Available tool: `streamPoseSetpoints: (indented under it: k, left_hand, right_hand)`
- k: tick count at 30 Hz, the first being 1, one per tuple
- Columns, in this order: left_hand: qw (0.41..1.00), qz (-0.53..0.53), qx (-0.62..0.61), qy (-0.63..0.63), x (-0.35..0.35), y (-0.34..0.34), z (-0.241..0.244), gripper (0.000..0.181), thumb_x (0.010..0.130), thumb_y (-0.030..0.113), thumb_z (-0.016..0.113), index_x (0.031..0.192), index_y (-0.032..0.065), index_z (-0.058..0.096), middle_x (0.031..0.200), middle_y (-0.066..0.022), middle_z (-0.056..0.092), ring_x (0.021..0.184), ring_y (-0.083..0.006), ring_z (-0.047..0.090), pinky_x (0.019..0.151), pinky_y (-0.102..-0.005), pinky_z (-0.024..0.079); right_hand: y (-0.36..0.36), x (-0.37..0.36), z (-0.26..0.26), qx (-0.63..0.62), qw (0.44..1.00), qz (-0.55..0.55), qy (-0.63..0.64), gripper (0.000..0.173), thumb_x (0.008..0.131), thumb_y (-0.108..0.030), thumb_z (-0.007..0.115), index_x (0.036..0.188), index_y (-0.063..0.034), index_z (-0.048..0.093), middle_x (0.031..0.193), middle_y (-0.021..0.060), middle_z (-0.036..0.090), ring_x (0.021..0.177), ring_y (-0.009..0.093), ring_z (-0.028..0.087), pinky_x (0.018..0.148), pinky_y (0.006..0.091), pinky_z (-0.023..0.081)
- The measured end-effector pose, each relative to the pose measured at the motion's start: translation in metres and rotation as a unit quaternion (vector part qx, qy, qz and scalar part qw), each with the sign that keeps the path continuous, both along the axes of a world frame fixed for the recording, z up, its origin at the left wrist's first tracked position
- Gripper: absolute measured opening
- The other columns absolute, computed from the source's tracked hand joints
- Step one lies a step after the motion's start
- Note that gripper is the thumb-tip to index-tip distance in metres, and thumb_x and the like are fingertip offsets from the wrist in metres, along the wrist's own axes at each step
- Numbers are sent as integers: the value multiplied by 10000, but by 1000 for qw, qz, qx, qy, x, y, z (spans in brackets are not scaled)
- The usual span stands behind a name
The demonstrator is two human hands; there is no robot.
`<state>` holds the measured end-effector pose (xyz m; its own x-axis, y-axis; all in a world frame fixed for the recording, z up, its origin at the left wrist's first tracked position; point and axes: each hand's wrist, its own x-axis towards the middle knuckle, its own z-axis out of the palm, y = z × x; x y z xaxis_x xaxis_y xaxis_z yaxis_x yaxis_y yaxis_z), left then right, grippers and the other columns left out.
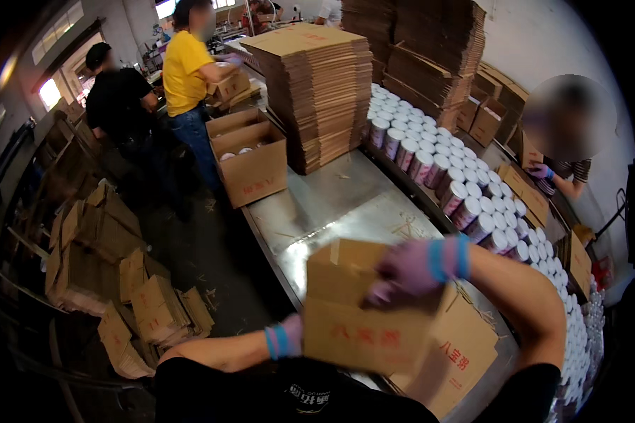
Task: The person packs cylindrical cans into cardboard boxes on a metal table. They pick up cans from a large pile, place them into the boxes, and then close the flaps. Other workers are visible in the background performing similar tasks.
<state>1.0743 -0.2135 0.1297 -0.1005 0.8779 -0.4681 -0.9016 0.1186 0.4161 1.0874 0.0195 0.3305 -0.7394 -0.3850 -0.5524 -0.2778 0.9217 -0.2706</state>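
Note:
A brown cardboard carton (360,328) with red printing is right in front of me, slightly blurred. My left hand (294,334), in a purple glove, grips its left side; the carton hides most of those fingers. Across the upper right part of the carton lies my right hand (410,267), gloved alike, with curled fingers on its flap. Blue bands circle both wrists. Beneath the carton and to its right are flat cardboard blanks (457,351) on the metal table (344,211).
Rows of white-lidded cans (468,195) line the right side. A tall stack of flattened cartons (323,100) and an open carton holding cans (251,174) stand ahead. Folded cardboard (159,306) lies at left. Co-workers (185,74) stand beyond; another person (566,169) is at right.

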Motion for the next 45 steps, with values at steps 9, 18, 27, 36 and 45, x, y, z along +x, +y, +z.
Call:
streamPoseSetpoints:
  k: [9, 18, 27, 36, 45]
  left_hand:
    - [768, 403, -354, 350, -214, -105, -54, 376, 877, 96, 514, 1244, 43, 453, 905, -63, 547, 732, -190, 553, 709, -369, 557]
    - [285, -243, 236, 896, 1, 72, -20, 720, 724, 435, 694, 1351, 154, 479, 1436, -238, 352, 1304, -509, 292, 1090, -598, 215]
    - [264, -493, 243, 793, -29, 67, 5, 397, 804, 273, 610, 1169, 121, 577, 1147, -145, 595, 1070, -328, 556, 911, -418, 456]
    - [700, -162, 136, 682, -59, 128, 161, 287, 912, 241, 560, 1056, 4, 635, 929, -84, 660, 875, -172, 629, 811, -328, 484]
    - [408, -180, 376, 812, -40, 127, 125, 583, 826, 498, 649, 1228, 83, 577, 1401, -128, 471, 1369, -332, 304, 1119, -480, 209]
  right_hand:
    - [-32, 6, -125, -241, 925, -60, 289, 405, 889, -409, 621, 1129, -84, 643, 1087, 131, 656, 989, 304, 627, 850, 372, 522]
    - [28, 334, -242, -10, 572, -793, 211, 1045, 738, -529, 723, 1502, -59, 187, 1460, 291, 307, 1374, 421, 267, 1120, 431, 266]
    - [-46, 303, -226, -102, 520, -822, 209, 1118, 707, -573, 730, 1504, -71, 126, 1483, 349, 184, 1402, 459, 191, 1120, 475, 263]
    - [-13, 295, -71, -507, 452, -530, 508, 450, 1010, -278, 333, 1311, 13, 497, 1436, 156, 432, 1329, 290, 404, 1123, 393, 277]
    - [28, 196, -67, -247, 487, -630, 552, 714, 800, -161, 710, 1395, -18, 344, 1365, 189, 433, 1208, 190, 449, 1022, 310, 364]
